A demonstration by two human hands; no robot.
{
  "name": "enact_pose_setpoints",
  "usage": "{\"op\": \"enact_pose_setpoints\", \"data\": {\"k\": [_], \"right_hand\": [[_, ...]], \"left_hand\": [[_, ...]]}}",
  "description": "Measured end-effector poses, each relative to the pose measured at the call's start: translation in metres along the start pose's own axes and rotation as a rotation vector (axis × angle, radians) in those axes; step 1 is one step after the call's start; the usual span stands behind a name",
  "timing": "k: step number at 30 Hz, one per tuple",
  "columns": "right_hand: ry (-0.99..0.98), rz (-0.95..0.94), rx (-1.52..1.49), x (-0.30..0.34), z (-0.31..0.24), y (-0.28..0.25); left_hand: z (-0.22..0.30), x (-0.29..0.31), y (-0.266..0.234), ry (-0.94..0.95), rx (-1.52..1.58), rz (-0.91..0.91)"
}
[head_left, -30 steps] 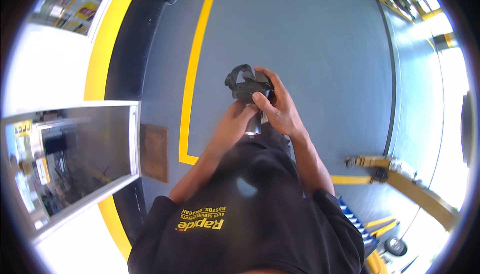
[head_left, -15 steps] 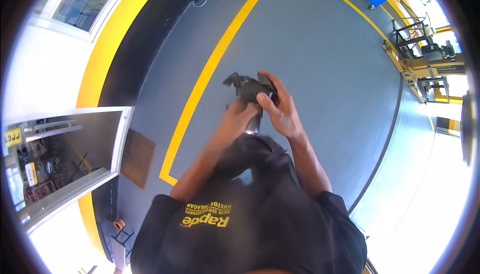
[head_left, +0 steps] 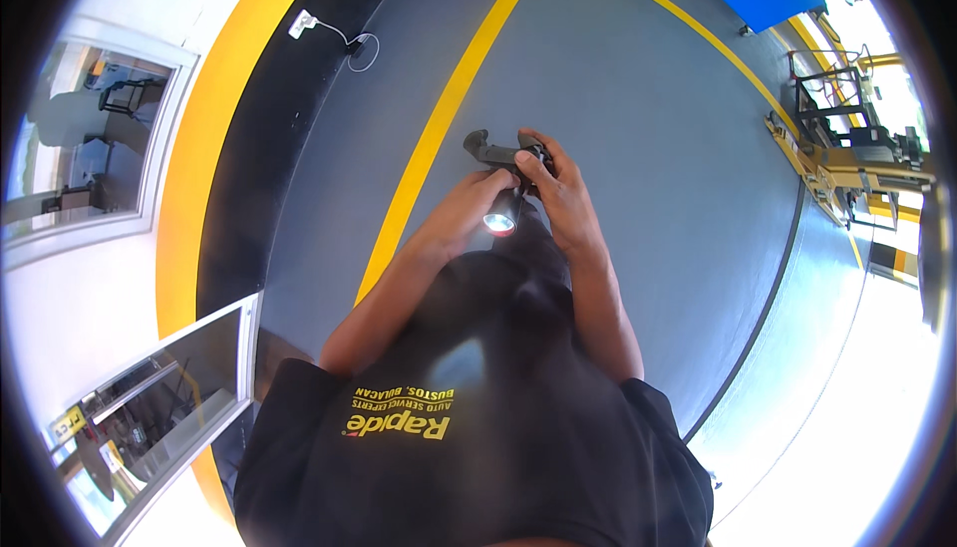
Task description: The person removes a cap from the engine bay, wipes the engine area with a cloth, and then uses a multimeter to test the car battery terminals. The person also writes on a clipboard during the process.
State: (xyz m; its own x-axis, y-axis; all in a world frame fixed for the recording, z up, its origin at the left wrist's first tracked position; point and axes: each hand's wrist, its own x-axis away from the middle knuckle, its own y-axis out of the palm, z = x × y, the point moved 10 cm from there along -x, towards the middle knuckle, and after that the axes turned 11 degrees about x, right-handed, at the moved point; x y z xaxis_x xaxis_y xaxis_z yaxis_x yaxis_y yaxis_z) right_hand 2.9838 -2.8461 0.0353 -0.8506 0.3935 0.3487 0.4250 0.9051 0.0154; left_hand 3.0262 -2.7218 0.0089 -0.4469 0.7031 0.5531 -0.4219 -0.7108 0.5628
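Holding a lit flashlight (head_left: 500,214) and a dark strap-like piece (head_left: 497,155) above the grey floor (head_left: 638,78).

The left grip (head_left: 463,210) closes around the flashlight, lens facing near; the right grip (head_left: 564,203) curls around the dark piece just beyond, which juts left. Whether they join is unclear.

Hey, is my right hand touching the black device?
Touching. The head view shows the right hand holding the black device, with its thumb laid directly over the dark body.
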Motion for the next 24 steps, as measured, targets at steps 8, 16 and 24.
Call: {"op": "enact_pose_setpoints", "data": {"k": [8,16,24], "right_hand": [[0.123,-0.203,-0.038,-0.288,-0.098,-0.008],[0.180,-0.453,0.111,-0.546,-0.149,0.055],[0.115,-0.369,0.089,-0.785,-0.240,0.116]], "left_hand": [[0.184,-0.207,-0.011,-0.026,0.251,0.103],[0.352,-0.370,-0.087,0.113,0.396,0.242],[0.558,-0.520,-0.159,0.195,0.324,0.222]]}}
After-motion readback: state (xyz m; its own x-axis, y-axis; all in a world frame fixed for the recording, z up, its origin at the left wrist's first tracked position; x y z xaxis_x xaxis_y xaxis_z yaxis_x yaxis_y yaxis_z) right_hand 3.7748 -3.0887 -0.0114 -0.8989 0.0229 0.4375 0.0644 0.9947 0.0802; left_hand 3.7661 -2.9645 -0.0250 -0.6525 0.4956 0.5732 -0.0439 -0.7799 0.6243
